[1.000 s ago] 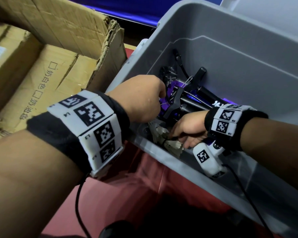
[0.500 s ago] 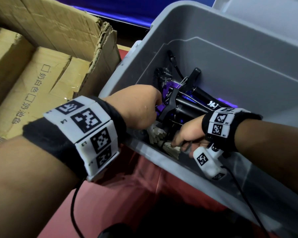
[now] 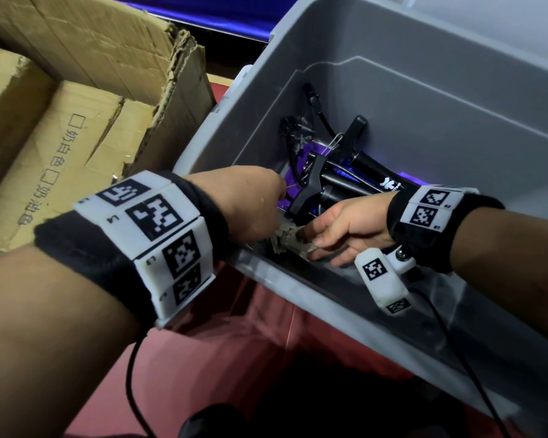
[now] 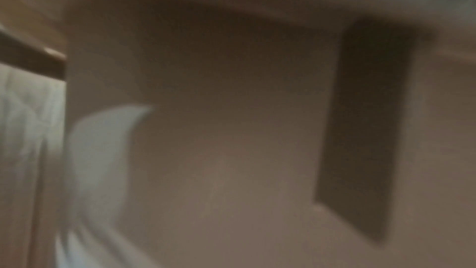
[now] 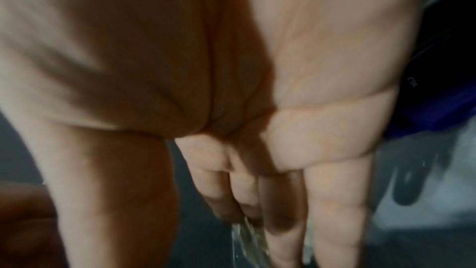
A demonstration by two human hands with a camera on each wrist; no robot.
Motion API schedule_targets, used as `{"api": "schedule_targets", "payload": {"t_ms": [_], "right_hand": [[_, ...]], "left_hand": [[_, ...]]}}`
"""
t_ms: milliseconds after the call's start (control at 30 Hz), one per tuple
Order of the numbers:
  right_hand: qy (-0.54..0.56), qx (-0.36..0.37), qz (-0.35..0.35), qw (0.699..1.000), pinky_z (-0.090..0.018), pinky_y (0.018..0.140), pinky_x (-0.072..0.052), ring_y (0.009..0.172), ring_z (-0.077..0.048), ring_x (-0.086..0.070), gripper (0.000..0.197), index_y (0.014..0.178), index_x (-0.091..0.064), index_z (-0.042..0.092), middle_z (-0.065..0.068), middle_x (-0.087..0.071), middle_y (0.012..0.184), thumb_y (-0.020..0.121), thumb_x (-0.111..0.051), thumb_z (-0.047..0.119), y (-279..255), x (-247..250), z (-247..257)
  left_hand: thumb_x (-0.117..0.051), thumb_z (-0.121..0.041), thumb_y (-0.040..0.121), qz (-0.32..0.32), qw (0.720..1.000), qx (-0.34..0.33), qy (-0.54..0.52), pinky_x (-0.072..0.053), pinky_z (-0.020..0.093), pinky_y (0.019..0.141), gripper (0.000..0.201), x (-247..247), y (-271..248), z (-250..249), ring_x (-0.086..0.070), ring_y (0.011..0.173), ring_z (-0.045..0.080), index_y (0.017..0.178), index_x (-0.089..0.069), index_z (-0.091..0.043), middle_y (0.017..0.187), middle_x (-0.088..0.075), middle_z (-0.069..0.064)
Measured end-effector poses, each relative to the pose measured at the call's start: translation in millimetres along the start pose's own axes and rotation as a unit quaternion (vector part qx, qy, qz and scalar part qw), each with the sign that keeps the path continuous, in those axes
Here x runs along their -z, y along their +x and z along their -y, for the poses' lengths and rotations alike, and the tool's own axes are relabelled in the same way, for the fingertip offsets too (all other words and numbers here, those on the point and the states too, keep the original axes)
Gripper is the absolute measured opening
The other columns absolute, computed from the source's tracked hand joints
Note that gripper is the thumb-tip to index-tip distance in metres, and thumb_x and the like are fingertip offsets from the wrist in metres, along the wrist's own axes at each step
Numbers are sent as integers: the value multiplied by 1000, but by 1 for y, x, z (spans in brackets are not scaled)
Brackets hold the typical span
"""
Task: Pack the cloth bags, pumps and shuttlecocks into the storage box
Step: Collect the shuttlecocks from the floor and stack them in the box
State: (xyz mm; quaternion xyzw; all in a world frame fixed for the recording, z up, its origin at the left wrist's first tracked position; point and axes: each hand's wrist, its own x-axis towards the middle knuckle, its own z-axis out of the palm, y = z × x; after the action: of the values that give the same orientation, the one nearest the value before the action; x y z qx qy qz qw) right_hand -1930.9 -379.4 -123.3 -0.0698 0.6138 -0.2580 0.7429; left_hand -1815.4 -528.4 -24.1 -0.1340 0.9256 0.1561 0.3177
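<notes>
Shuttlecocks (image 3: 290, 241) lie against storage box (image 3: 456, 121) near wall; right hand (image 3: 345, 229) touches them, fingers straight; left hand (image 3: 247, 203) grip: cannot tell. Pumps (image 3: 345, 181) crowd centre.

Grey box (image 3: 424, 99), black pumps (image 3: 339, 184), possibly purple bags (image 3: 282, 203)

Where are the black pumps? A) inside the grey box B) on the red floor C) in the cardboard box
A: the black pumps lie low down inside the grey box, with its walls all around them.
</notes>
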Motion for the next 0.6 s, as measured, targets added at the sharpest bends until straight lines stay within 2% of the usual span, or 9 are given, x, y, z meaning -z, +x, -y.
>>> {"api": "schedule_targets", "payload": {"t_ms": [100, 167, 233, 267, 333, 433, 600], "right_hand": [[43, 29, 32, 998, -23, 69, -54, 90, -13, -59, 40, 112, -57, 14, -7, -58, 108, 86, -47, -15, -1, -2, 0], [41, 37, 46, 997, -20, 68, -53, 91, -13, -58, 48, 112, -58, 15, -5, -59, 105, 77, -54, -18, 2, -5, 0], [13, 26, 53, 998, -23, 74, -49, 97, -17, -56, 58, 116, -58, 15, -7, -61, 110, 64, -57, -11, 8, -10, 0], [-10, 23, 56, 998, -25, 76, -47, 101, -20, -53, 63, 122, -56, 12, -8, -59, 114, 63, -58, -9, 10, -12, 1], [-51, 19, 55, 997, -27, 76, -45, 100, -20, -50, 65, 130, -53, 10, -8, -58, 111, 70, -59, -13, 13, -15, 2], [-82, 2, 40, 996, -30, 78, -44, 97, -18, -50, 53, 128, -55, 15, -5, -57, 109, 86, -47, -17, 15, -12, 1], [-124, -38, -4, 991, -33, 73, -46, 69, -14, -53, 39, 122, -60, 17, -6, -58, 94, 90, -54, -6, 21, -10, -2]], "left_hand": [[-54, -21, 92, -2, 1000, 5, 6, -49, 35, 92, 34, 1, 0, 0, -59, 108, 27, 127, -56, -19, 120, -62, 2], [-55, -21, 92, -4, 1000, 5, 10, -50, 35, 92, 35, 2, 1, -1, -59, 108, 27, 127, -56, -19, 120, -63, 3], [-55, -21, 92, -1, 1000, 7, 12, -49, 35, 93, 35, 1, 1, -2, -59, 109, 27, 128, -56, -19, 121, -62, 3], [-55, -21, 93, 0, 1000, 8, 13, -49, 35, 93, 36, 1, 2, -3, -59, 110, 27, 128, -55, -19, 122, -62, 4], [-54, -22, 93, 2, 1000, 11, 7, -48, 36, 95, 36, 1, 1, -2, -59, 112, 27, 129, -55, -20, 124, -62, 4], [-55, -22, 92, 9, 1000, 13, 0, -48, 36, 96, 38, 2, 0, 0, -59, 111, 26, 130, -55, -21, 124, -61, 2], [-54, -21, 94, 15, 1000, 16, -3, -49, 35, 94, 36, 2, 3, -1, -59, 110, 27, 130, -54, -20, 123, -61, 3]]}}
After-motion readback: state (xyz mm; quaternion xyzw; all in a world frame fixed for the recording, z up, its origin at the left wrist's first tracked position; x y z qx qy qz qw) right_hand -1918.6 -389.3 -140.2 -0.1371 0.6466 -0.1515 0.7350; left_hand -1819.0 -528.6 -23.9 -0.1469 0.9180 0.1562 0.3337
